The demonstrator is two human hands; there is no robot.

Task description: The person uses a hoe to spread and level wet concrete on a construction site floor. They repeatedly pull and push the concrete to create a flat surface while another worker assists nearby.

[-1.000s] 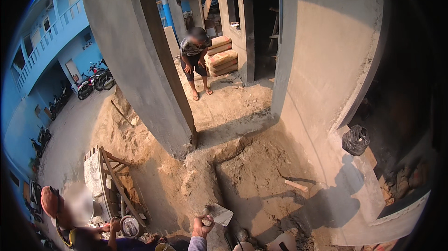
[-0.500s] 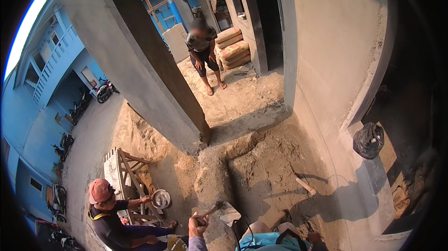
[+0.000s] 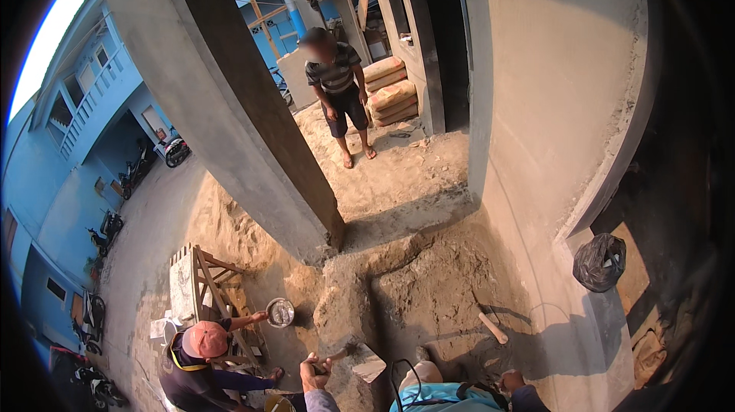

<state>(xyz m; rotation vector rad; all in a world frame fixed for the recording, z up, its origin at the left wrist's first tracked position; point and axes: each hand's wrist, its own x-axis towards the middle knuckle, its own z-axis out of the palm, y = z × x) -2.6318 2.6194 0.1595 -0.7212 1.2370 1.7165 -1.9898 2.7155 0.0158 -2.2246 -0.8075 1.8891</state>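
My left hand (image 3: 315, 374) is closed around the handle of a trowel (image 3: 369, 366) at the lower middle. Its flat blade points right, above a rough mortar-covered ledge (image 3: 344, 301), and I cannot tell whether it touches. My right hand (image 3: 511, 380) is low at the right, beside my knee, in shadow. Its fingers are too dark and small to make out. To my left a co-worker in a pink cap (image 3: 205, 339) holds out a small round bowl (image 3: 280, 312) with grey wet mix in it.
A wooden-handled tool (image 3: 492, 328) lies on the dirt to the right. A concrete pillar (image 3: 230, 106) leans across the view. A wooden trestle (image 3: 200, 282) stands at left, a black plastic bag (image 3: 599, 262) at right. Another person (image 3: 337, 86) stands ahead near stacked sacks (image 3: 393, 94).
My left hand and the trowel have shifted slightly left and down. The co-worker has leaned further in, moving the bowl right and up. The person ahead has straightened from a stoop.
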